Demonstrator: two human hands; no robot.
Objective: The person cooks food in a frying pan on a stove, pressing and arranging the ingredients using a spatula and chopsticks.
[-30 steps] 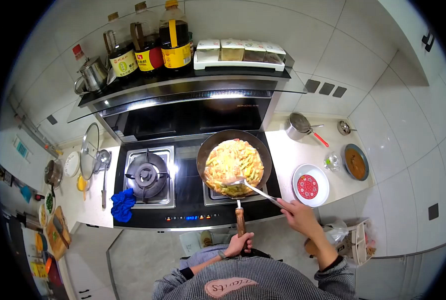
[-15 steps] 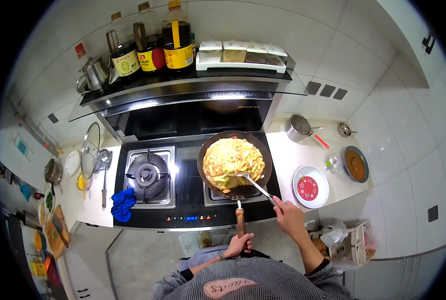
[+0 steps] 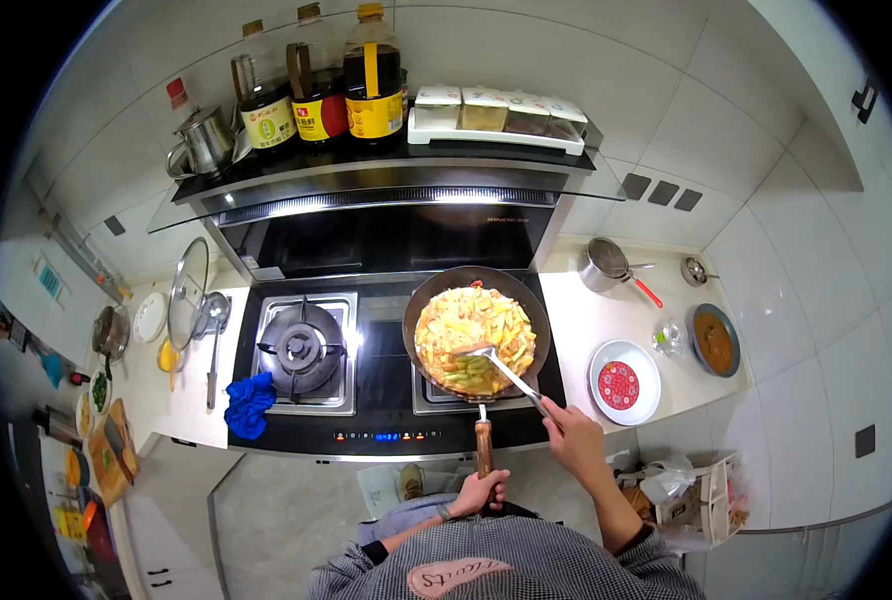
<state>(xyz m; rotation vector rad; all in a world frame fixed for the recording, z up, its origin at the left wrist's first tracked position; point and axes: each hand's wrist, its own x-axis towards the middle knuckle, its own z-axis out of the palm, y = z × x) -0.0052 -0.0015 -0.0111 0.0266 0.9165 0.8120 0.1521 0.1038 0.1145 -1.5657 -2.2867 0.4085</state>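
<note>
On the right burner of the stove sits a dark wok point(image 3: 423, 366) filled with pale yellow, sliced food point(image 3: 476, 325) in some sauce. My left hand point(image 3: 480, 490) is closed around the wok's wooden handle point(image 3: 483, 452), close to my body. In my right hand point(image 3: 573, 436) is the handle of a metal spatula point(image 3: 514, 378), held from the right side. Its blade lies in the food near the middle of the wok, partly covered by it.
Left of the wok is a bare burner point(image 3: 299, 348) with a blue cloth point(image 3: 249, 405) beside it. A white bowl point(image 3: 652, 382), a red-handled saucepan point(image 3: 603, 265) and a bowl of brown sauce point(image 3: 715, 340) stand on the right counter. Sauce bottles point(image 3: 372, 92) line the shelf above.
The spatula blade has shifted slightly within the wok and the food has been pushed about, spreading lower toward the front. My left hand stays on the handle. The whole view has shifted a little.
</note>
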